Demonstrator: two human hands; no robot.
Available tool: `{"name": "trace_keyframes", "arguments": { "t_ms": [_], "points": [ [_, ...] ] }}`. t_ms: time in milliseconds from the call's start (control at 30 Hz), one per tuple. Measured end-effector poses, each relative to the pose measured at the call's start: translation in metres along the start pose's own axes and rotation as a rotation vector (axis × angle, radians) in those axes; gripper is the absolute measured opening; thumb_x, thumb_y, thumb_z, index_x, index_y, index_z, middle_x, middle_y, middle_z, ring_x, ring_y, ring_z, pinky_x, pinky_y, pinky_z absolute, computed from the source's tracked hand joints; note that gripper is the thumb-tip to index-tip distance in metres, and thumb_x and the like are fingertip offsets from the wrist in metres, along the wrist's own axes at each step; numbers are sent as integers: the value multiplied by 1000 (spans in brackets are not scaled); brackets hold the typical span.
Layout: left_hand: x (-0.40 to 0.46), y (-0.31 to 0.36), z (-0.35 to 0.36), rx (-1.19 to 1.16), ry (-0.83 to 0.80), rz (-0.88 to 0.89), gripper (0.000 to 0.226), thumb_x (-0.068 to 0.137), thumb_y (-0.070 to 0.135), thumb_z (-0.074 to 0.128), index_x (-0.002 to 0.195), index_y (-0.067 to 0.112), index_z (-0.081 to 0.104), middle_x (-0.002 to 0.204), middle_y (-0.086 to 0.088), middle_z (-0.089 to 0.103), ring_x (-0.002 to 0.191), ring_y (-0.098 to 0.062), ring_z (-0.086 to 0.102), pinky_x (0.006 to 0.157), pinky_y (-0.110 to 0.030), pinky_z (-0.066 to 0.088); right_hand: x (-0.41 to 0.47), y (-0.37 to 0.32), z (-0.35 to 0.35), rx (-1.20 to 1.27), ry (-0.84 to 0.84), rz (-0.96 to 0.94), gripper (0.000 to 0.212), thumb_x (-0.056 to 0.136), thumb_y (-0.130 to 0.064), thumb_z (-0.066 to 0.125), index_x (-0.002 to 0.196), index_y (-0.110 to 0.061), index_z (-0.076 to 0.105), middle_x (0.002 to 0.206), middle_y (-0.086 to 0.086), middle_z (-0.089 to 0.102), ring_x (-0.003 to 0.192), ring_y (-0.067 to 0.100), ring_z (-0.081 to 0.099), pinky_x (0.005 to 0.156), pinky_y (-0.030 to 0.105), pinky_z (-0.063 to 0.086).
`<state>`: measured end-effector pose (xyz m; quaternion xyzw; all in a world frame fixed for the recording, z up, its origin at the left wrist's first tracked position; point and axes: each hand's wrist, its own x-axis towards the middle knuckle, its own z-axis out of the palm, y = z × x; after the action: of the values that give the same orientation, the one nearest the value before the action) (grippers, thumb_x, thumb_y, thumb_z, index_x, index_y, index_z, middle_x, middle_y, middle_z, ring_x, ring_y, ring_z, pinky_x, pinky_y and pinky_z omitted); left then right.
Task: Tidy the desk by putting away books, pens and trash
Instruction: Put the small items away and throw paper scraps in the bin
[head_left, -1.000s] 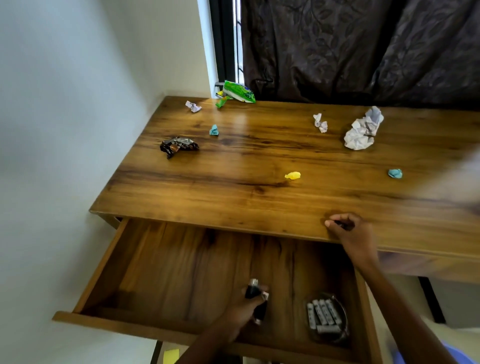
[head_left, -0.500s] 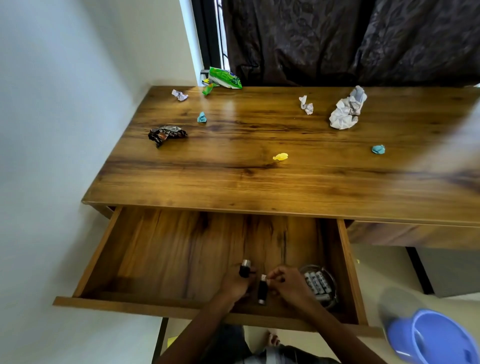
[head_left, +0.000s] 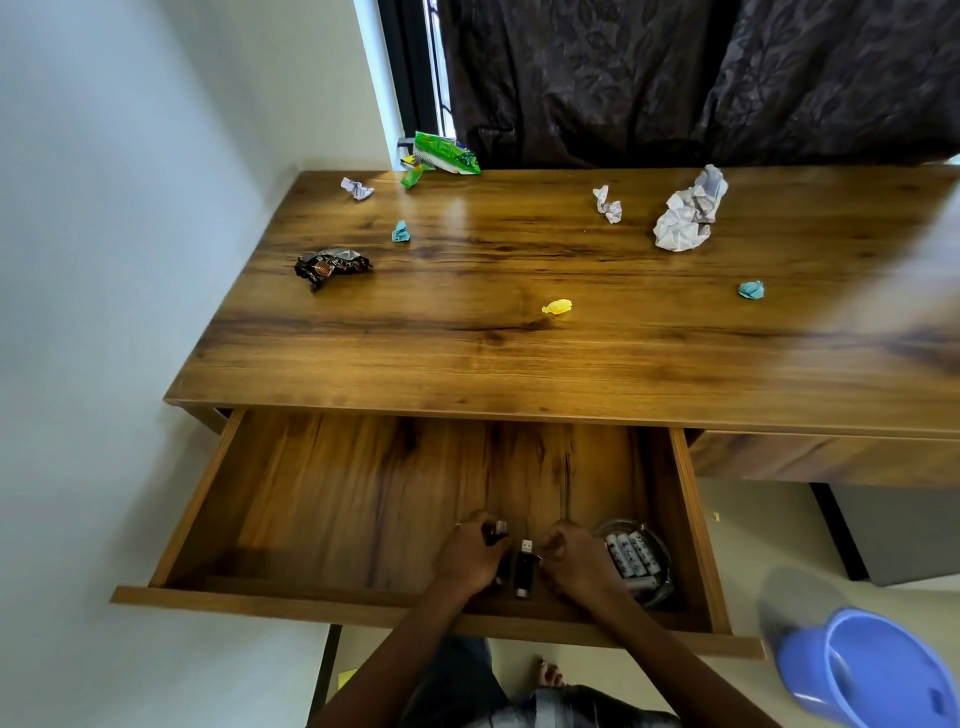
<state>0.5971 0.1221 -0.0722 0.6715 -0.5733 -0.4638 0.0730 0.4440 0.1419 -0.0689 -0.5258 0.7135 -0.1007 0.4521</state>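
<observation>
The desk drawer (head_left: 358, 600) stands pulled out, and both my hands are inside its front right part. My left hand (head_left: 470, 558) grips a small black stick with a silver end (head_left: 497, 529). A black USB stick (head_left: 523, 569) lies between my hands. My right hand (head_left: 571, 566) has curled fingers pinching that stick's right side. Trash lies on the desk top (head_left: 571, 364): a big crumpled white paper (head_left: 685, 213), two small white scraps (head_left: 608, 203) (head_left: 356, 188), two teal scraps (head_left: 400, 232) (head_left: 751, 290), a yellow scrap (head_left: 557, 307), a dark wrapper (head_left: 331, 261) and a green packet (head_left: 444, 154).
A glass bowl of batteries (head_left: 636, 561) sits in the drawer's right corner, just right of my right hand. A blue plastic bin (head_left: 872, 670) stands on the floor at the lower right. A white wall runs along the left and a dark curtain (head_left: 675, 78) hangs behind the desk.
My right hand left the desk edge and came down into the drawer beside the left hand. One black stick went from my left hand to between the hands.
</observation>
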Motion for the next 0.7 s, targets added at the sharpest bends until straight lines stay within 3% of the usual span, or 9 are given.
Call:
{"name": "trace_keyframes", "arguments": {
  "t_ms": [233,433,567,700],
  "points": [
    [-1,1,0,59,49,-19,44,88,23,63,128,22,44,125,-4,58,110,-17,58,82,-21,43,2,2,2,-109,-9,-47,9,89,-16,58,96,-15,64,99,4,68,90,16,63,82,29,52],
    [0,2,1,117,18,-4,33,90,23,60,121,22,50,122,0,59,104,-13,58,79,-18,43,5,4,5,-191,-25,-49,8,88,-18,55,94,-18,62,99,4,67,87,15,61,74,25,48],
    [-1,0,1,117,8,-16,30,89,24,61,118,22,50,119,1,59,99,-11,58,77,-17,42,6,5,3,-178,-48,-50,10,90,-14,52,92,-18,61,97,4,67,83,17,64,75,29,54],
    [-1,0,1,125,11,-2,29,89,24,61,117,23,50,116,1,60,90,-8,55,65,-13,39,7,6,2,-161,-61,-63,11,89,-10,54,91,-16,63,98,6,67,82,19,66,76,30,56]
  ]
}}
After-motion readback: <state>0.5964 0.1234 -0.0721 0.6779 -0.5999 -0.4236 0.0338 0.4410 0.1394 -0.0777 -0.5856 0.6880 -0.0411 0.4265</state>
